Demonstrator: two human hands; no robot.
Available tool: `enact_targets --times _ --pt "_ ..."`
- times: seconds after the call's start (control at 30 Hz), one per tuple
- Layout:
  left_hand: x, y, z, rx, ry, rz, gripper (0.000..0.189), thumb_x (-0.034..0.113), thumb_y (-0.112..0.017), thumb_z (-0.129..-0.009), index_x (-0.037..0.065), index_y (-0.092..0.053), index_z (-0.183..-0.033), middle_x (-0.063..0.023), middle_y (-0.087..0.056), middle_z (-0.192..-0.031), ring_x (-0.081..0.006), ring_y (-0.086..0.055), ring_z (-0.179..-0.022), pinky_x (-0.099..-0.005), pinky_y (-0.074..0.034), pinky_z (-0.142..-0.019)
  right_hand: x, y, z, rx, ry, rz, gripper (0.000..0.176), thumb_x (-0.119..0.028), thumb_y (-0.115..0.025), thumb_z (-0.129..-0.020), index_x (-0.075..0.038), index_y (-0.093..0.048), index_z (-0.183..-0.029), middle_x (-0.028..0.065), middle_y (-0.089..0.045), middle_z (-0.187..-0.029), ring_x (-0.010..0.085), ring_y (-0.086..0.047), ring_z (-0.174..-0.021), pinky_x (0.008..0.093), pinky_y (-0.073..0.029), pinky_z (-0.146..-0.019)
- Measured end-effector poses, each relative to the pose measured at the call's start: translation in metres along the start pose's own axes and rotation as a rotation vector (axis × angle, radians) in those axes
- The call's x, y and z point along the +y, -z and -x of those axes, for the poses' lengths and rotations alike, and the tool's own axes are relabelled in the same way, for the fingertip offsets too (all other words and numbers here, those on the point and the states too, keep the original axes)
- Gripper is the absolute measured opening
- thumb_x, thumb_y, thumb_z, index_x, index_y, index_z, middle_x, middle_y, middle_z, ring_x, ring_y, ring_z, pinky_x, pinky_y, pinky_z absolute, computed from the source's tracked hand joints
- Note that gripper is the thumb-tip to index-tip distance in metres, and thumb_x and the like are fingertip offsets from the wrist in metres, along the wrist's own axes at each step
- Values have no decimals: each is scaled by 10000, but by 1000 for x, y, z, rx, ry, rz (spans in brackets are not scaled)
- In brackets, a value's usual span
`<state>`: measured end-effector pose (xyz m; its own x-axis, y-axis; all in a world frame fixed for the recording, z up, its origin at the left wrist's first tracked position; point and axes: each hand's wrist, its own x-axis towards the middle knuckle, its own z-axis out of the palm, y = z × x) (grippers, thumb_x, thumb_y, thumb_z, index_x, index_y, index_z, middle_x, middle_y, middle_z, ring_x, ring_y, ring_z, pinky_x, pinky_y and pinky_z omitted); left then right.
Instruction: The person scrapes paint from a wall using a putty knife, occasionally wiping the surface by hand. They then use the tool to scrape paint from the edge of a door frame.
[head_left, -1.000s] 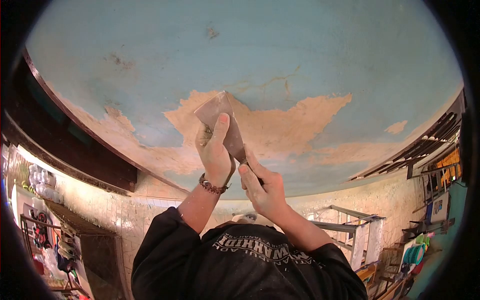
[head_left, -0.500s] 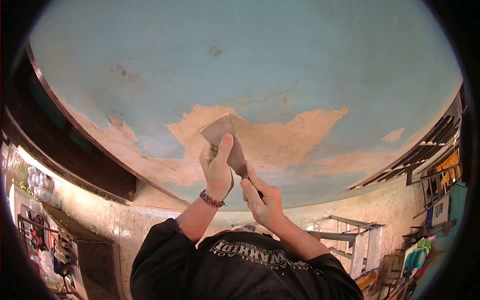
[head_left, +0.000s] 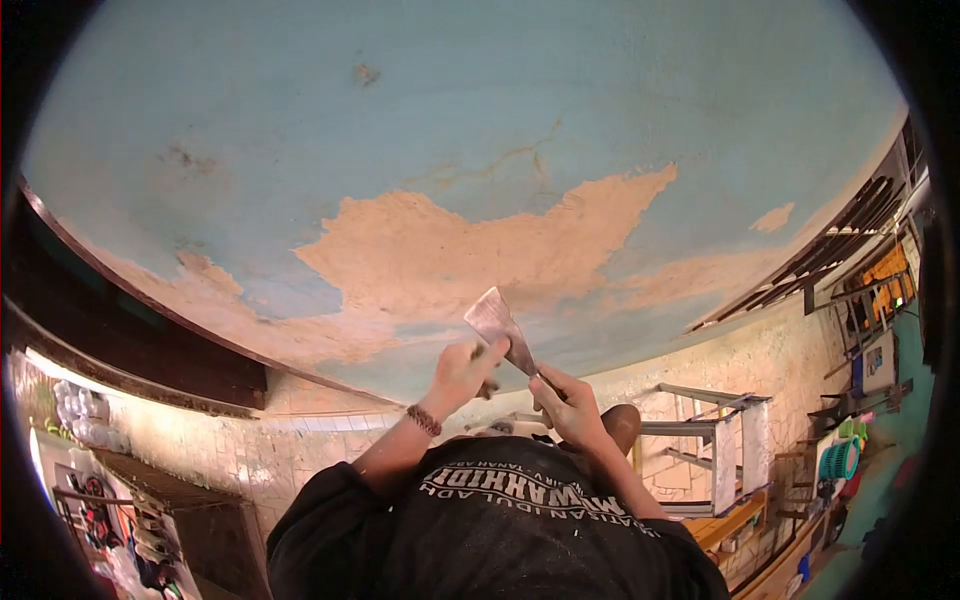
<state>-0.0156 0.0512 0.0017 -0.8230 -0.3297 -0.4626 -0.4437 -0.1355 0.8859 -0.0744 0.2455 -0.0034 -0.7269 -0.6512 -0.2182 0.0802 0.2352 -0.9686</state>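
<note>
In the head view, a broad-bladed scraper [head_left: 493, 313] points up and left, its metal blade smeared with pale residue. My right hand [head_left: 572, 410] is closed around its dark handle. At the lower left edge of the blade is my left hand [head_left: 460, 376], wearing a brown beaded bracelet; its thumb lies over the metal and the other fingers curl below, slightly blurred. Beyond the blade spreads a blue painted surface [head_left: 450, 90] with a large bare beige patch [head_left: 470, 245] where the paint is gone. The blade appears to be apart from that surface.
A dark recessed opening [head_left: 130, 340] borders the surface on the left, and wooden slats [head_left: 810, 255] on the right. A wooden frame stand [head_left: 722, 465] is at lower right, near a teal basket [head_left: 838, 461]. Plastic-wrapped items [head_left: 85, 410] sit on a ledge at left.
Both hands and the scraper have come down and to the right, away from the bare patch. My left hand has slid toward the blade's lower edge. The view has shifted slightly.
</note>
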Motion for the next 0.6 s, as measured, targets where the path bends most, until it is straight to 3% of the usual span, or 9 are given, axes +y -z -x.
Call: enact_targets --times 0.03,0.1,0.13,0.17,0.23,0.27,0.33,0.43,0.6 --pt "-9 -3 2 -4 1 14 330 337 -676 -887 18 -599 -909 -80 -614 -618 -169 -615 -543 -317 -447 -474 1 5 3 -1 -6 14 427 -181 -580 -959 -32 -503 -1351 -29 -526 -703 23 -441 -559 202 -372 -486" --pt "-19 -8 10 460 -521 -507 301 291 -724 -830 24 -605 -904 -132 -648 -726 -260 -655 -692 -384 -499 -624 -1 13 8 -16 28 -151 441 -192 -574 -960 -20 -489 -1357 -16 -513 -703 33 -424 -518 203 -361 -465" --pt "-18 -7 12 617 -772 -610 330 211 -752 -759 38 -617 -1005 -206 -643 -1011 -343 -620 -987 -467 -461 -856 -5 17 8 -27 23 -144 441 -192 -574 -960 -20 -489 -1357 -16 -513 -703 33 -424 -518 203 -361 -465" --pt "-15 -9 13 629 -762 -605 330 211 -752 -759 38 -617 -1005 -206 -643 -1011 -343 -620 -987 -467 -461 -856 -12 21 7 -99 37 -257 446 -196 -588 -953 -29 -495 -1356 -5 -533 -728 45 -440 -547 207 -360 -465" --pt "14 -11 21 764 -1202 -789 460 84 -745 -712 48 -572 -1137 -250 -504 -1299 -379 -481 -1218 -494 -354 -1016 -23 24 1 -188 36 -375 450 -200 -603 -947 -37 -501 -1354 6 -554 -752 57 -457 -575 211 -359 -465" --pt "18 -11 18 771 -1183 -800 460 84 -745 -712 48 -572 -1137 -250 -504 -1299 -379 -481 -1218 -494 -354 -1016 -28 23 -3 -248 52 -485 447 -182 -594 -951 -45 -491 -1364 11 -555 -763 56 -442 -563 208 -344 -453" --pt "30 -11 7 609 -1391 -772 565 78 -688 -758 57 -515 -1295 -202 -417 -1427 -366 -394 -1333 -514 -289 -1090 -25 16 -16 -319 107 -610 435 -157 -560 -966 -55 -474 -1381 13 -535 -771 50 -401 -533 196 -307 -438" --pt "38 -10 -10 609 -1508 -917 532 43 -634 -789 51 -512 -1307 -206 -405 -1442 -357 -375 -1353 -514 -258 -1115 -32 13 -29 -323 122 -545 429 -169 -539 -977 -66 -470 -1388 1 -514 -752 46 -387 -519 194 -295 -434" --pt "55 3 -21 612 -1596 -1054 499 63 -613 -799 32 -532 -1290 -192 -469 -1399 -354 -422 -1323 -503 -309 -1095 -51 3 -39 -346 139 -502 429 -186 -523 -981 -63 -469 -1388 -17 -474 -692 40 -352 -491 190 -264 -420"
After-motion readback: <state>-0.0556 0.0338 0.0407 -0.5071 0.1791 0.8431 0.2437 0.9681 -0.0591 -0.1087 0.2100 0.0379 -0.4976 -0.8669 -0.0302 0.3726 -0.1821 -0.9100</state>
